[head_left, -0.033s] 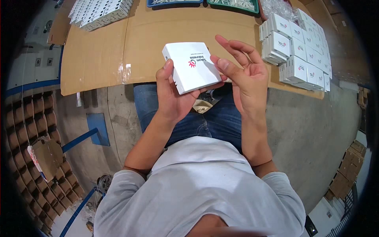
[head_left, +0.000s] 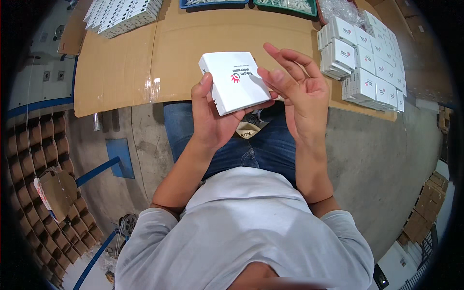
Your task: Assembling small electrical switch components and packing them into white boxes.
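Note:
My left hand (head_left: pixel 212 118) holds a flat, square white plastic case (head_left: pixel 239 89) above the near edge of the table. The thumb presses its left side, where small slots show, and the fingers pass underneath, with fingertips emerging by the right edge. A small red and black print marks the upper face, which is tilted toward me. Close beside the case's right edge is my right hand (head_left: pixel 304 92), fingers apart and partly bent, with nothing visible in it. Whether its thumb or a finger touches the case I cannot tell.
Cardboard covers the table (head_left: pixel 188 43). Stacks of similar white cases (head_left: pixel 369 63) stand at the right, near a clear plastic bag (head_left: pixel 340 12). Other white cases with dark holes (head_left: pixel 125 17) sit far left. Blue (head_left: pixel 212 5) and green (head_left: pixel 285 7) trays hold small white pieces at the far edge.
My right thumb has shifted very slightly. The white case and my left hand look the same as before.

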Demonstrator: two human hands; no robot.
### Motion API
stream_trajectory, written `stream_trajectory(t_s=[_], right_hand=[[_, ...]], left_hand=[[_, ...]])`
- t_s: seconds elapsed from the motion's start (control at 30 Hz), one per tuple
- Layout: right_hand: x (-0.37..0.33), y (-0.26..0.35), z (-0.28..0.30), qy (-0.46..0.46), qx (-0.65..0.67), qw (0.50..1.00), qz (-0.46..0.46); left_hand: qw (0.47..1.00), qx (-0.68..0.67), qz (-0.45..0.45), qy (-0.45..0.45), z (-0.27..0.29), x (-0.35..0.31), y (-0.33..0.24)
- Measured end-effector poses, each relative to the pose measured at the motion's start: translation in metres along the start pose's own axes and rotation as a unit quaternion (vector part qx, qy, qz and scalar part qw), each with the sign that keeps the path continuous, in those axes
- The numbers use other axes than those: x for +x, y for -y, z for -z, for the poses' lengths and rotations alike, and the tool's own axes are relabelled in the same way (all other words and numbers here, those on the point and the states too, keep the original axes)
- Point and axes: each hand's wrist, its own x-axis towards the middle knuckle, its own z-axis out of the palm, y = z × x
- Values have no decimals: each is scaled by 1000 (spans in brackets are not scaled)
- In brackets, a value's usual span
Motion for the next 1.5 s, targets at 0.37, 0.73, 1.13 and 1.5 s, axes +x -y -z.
stream_trajectory(t_s=[0.37,0.73,1.13,1.5], right_hand=[[-2,-1,1,-10,40,999,-27],[-1,-2,1,-4,39,999,-27],[9,-17,23,105,-114,981,117],[12,-18,30,285,-400,858,151]], left_hand=[[997,-75,25,3,9,3,2],[995,-86,34,28,9,5,1],[989,-110,95,11,14,11,-5],[968,-57,244,-6,20,8,6]])
